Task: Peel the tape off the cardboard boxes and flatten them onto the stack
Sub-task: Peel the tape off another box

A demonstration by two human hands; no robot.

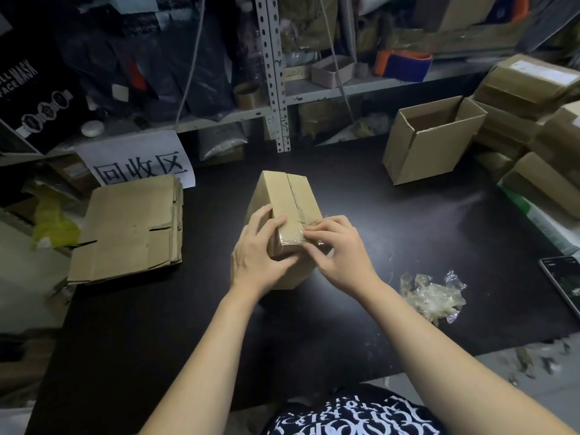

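- Your box stands tilted at the middle of the black table, its taped top seam running away from you.
- Your left hand grips the box's near left corner, thumb lying across the top face and fingers curled round the side.
- Your right hand has its fingers bent and bunched together, the tips pinching the wrinkled near end of the tape at the box's near edge.
- A stack of flattened boxes lies to your left, well apart from the box.
- A crumpled wad of clear tape lies to your right.
- An open box stands far right, beside a pile of sealed boxes.
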